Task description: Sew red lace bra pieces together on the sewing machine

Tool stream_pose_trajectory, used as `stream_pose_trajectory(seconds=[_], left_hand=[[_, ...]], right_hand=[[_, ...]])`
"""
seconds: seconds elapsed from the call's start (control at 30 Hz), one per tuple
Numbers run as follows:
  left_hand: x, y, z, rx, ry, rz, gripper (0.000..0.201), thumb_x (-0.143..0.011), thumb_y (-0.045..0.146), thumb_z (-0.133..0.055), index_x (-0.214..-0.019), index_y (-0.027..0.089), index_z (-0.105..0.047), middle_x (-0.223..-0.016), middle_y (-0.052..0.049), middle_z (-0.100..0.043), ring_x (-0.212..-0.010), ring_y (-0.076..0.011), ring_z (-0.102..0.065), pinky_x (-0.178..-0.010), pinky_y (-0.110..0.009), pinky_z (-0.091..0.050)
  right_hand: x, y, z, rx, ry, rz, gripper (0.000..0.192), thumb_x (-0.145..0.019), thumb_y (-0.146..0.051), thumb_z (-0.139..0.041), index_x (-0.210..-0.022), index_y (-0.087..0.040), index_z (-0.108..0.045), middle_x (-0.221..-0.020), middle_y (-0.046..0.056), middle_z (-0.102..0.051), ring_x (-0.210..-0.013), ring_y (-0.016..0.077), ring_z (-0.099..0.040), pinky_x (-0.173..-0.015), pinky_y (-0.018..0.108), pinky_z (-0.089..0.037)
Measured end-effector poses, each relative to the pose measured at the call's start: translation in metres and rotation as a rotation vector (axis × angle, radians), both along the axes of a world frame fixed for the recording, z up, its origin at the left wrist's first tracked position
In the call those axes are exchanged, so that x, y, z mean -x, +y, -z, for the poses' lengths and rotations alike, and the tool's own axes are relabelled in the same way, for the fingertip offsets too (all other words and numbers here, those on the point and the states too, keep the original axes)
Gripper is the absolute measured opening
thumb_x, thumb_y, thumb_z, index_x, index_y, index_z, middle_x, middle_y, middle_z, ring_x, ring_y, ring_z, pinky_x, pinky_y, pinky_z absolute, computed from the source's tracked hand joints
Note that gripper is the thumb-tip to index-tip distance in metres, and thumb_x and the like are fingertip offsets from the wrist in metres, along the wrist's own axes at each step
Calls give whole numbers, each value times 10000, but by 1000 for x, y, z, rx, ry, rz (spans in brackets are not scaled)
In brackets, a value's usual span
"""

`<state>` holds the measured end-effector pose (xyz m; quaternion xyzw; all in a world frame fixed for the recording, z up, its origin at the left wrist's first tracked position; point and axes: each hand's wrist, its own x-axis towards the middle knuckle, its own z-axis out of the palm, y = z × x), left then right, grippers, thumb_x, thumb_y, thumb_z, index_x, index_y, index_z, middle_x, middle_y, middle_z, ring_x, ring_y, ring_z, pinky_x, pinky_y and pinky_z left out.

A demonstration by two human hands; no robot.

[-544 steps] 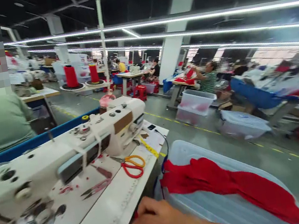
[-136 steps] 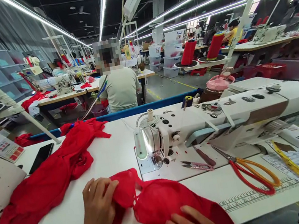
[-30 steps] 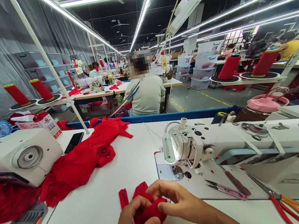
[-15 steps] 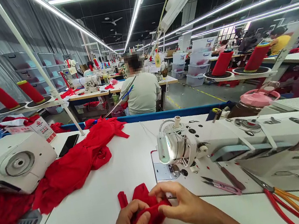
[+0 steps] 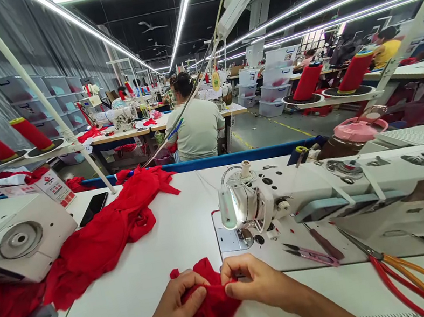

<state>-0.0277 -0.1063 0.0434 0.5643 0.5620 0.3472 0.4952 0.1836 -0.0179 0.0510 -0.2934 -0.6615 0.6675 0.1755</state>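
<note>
Red knit fabric (image 5: 208, 312), soft, light and likely stretchy, lies bunched on the white table (image 5: 175, 230) before the sewing machine (image 5: 325, 193), its top edge pinched by left hand (image 5: 177, 309) and right hand (image 5: 254, 282), 2 fingertip grips best kept along that edge.

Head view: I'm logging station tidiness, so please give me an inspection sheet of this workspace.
Surface: white table with printed ruler at front edge.
Job's things: red fabric pinched by both hands, before the sewing machine.
Clutter: red pile, phone, snips, scissors, second machine.
Grippers: left hand and right hand both grip the fabric edge.
Cables: wire loop atop the machine.
Surroundings: seated person, thread cones.
</note>
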Motion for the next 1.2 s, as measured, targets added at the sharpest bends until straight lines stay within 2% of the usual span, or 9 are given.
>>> stream_pose_trajectory(seconds=[0.1, 0.2, 0.33, 0.5, 0.7, 0.83, 0.93, 1.03, 1.2], left_hand=[[-3, 8, -11, -50, 74, 49, 320, -972, 472, -482, -845, 209, -611, -886, -4, -537, -875, -202, -509, -830, -306, -364], [-11, 14, -13, -53, 49, 82, 334, -979, 478, -465, -841, 205, -598, -877, -6, -557, -851, -197, -513, -809, -301, -366], [-20, 19, -4, 10, -74, 119, 379, -953, 542, -527, -835, 195, -623, -845, -4, -581, -794, -179, -503, -744, -279, -368], [-23, 22, 11, 184, -264, 98, 446, -866, 621, -656, -864, 174, -663, -801, 12, -565, -723, -138, -444, -657, -242, -325], [-21, 24, 23, 218, -300, 74, 488, -819, 639, -708, -881, 155, -696, -795, 5, -589, -723, -133, -458, -655, -231, -324], [-21, 22, 18, 206, -302, 65, 484, -811, 637, -718, -871, 157, -713, -806, 3, -604, -733, -140, -484, -674, -237, -350], [-19, 19, 11, 219, -319, 82, 446, -841, 606, -705, -933, 170, -739, -862, -11, -640, -781, -159, -528, -721, -254, -381], [-16, 17, 7, 225, -329, 82, 459, -805, 617, -740, -964, 187, -750, -908, -17, -664, -832, -172, -549, -759, -261, -401], [-14, 17, 7, 216, -322, 100, 408, -836, 585, -725, -901, 183, -715, -822, 14, -618, -756, -135, -504, -707, -234, -376]], right_hand=[[-5, -3, -2, 56, 38, 29, 110, -782, -262, -660, -791, -160, -621, -733, -10, -563, -724, 142, -457, -667, 272, -346], [-13, -7, 0, 109, 47, 75, 130, -786, -273, -672, -789, -158, -610, -698, -29, -512, -681, 125, -403, -629, 262, -296], [-25, -13, 7, 153, 50, 165, 149, -793, -286, -689, -801, -151, -624, -710, -23, -524, -699, 131, -412, -646, 267, -292], [-33, -16, 14, 154, 73, 213, 175, -779, -304, -715, -806, -146, -644, -722, -16, -541, -711, 140, -428, -659, 274, -300], [-34, -16, 18, 125, 101, 223, 196, -785, -325, -734, -811, -149, -651, -730, -19, -547, -710, 137, -432, -652, 268, -304], [-33, -17, 16, 97, 99, 230, 205, -794, -340, -743, -807, -158, -650, -745, -19, -557, -720, 140, -445, -658, 263, -328], [-33, -18, 16, 74, 86, 238, 196, -802, -343, -736, -821, -163, -659, -767, -13, -568, -751, 150, -466, -678, 267, -344], [-34, -17, 17, 64, 74, 237, 192, -798, -343, -732, -828, -165, -666, -771, -11, -569, -758, 155, -476, -685, 270, -344], [-34, -17, 17, 54, 64, 219, 208, -810, -356, -728, -830, -161, -660, -766, -10, -569, -756, 156, -473, -687, 272, -342]])
